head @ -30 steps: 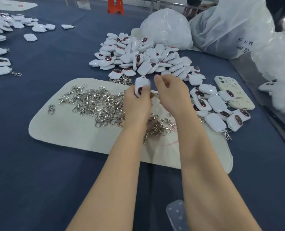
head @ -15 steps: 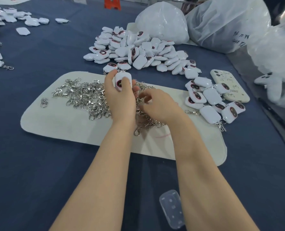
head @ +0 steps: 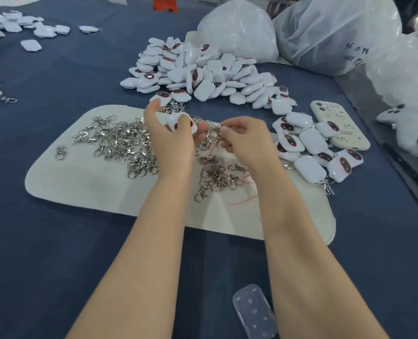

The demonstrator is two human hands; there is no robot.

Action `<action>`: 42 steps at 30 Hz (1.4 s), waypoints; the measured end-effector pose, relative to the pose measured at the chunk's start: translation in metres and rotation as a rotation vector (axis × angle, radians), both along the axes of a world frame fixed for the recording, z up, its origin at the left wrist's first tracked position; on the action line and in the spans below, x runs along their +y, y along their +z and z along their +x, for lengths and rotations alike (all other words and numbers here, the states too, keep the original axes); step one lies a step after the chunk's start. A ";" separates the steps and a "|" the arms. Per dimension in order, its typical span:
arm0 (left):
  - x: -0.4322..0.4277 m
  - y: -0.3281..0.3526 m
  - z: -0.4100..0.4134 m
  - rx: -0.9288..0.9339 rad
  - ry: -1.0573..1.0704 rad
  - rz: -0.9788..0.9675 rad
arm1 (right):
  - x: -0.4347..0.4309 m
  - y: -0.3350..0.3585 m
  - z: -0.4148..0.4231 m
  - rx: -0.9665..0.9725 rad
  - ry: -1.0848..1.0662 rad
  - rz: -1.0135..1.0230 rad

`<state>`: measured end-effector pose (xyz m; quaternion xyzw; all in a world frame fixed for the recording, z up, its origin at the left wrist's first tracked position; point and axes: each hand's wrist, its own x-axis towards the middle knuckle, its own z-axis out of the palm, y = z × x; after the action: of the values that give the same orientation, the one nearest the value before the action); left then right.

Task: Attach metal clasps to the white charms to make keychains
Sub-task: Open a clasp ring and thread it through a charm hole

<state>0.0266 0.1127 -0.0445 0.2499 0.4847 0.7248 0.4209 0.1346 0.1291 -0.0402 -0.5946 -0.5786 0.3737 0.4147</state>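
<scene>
Above a cream felt mat [head: 80, 192], the left hand [head: 171, 143] curls its fingers round a small glossy white plastic charm [head: 182, 122]; the right hand [head: 248, 140] pinches a silver metal clasp [head: 217, 135] just beside it. Both look light, hard and slippery, best gripped by the edges

White charm [head: 179, 118] (dark oval face) tilted above silver clasps [head: 124, 145] strewn on mat [head: 93, 189].

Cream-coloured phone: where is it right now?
Head view, right side: the cream-coloured phone lies flat on the blue tablecloth, just right of the small cluster of white charms.
</scene>
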 end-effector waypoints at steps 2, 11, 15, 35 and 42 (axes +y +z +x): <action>0.000 -0.001 0.001 0.129 -0.026 -0.025 | 0.001 0.003 0.004 0.090 0.014 0.006; 0.000 0.000 0.003 0.500 0.004 -0.084 | 0.000 0.008 0.005 -0.050 0.098 0.092; 0.001 -0.005 0.005 0.600 -0.041 -0.085 | -0.001 0.010 0.003 -0.053 0.092 0.199; 0.008 -0.008 0.006 0.675 -0.163 -0.105 | 0.003 0.012 0.007 0.490 0.016 0.061; 0.005 -0.008 0.005 0.754 -0.034 -0.071 | 0.000 0.013 0.003 -0.024 0.047 0.084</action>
<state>0.0315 0.1178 -0.0524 0.4922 0.6263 0.5576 0.2336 0.1380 0.1287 -0.0273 -0.5673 -0.6126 0.3517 0.4234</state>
